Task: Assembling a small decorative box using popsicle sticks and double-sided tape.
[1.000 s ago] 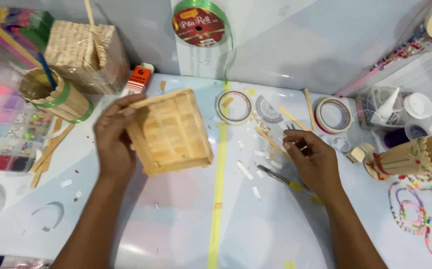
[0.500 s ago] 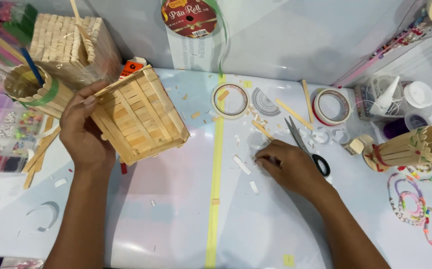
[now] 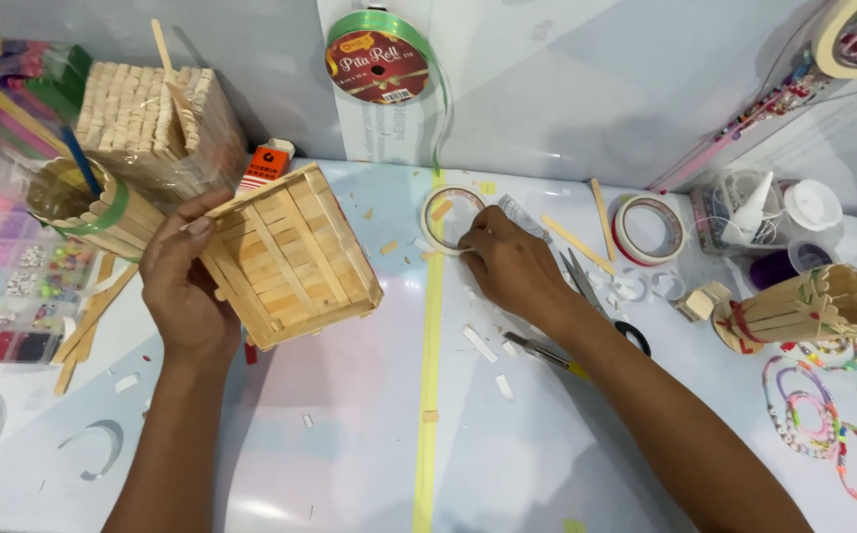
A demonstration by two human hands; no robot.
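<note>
- I am seeing my left hand (image 3: 187, 286) gripping the popsicle-stick basket (image 3: 290, 259) by its left rim, fingers curling over the edge and thumb pressing the outer wall; the hand is closing firmly on it.
- My right hand (image 3: 512, 265) is resting palm-down on the desk (image 3: 369, 464), fingertips bent and touching the near rim of a tape roll (image 3: 451, 217); whether it is pinching anything I cannot tell.
- The basket is hovering tilted above the desk's left half, its open mouth facing up and toward me; its long axis is running from upper left to lower right.
- I am judging the one-sided grip risky: the basket could be swinging down or a glued slat could be popping loose under the thumb's pressure.
- Scissors (image 3: 596, 306) are lying just beside my right wrist; a careless sweep could be catching them.
- Farther out, a stick cup (image 3: 88, 207) is sitting near the left hand, and a green ribbon spool (image 3: 381, 59) is leaning against the wall.
</note>
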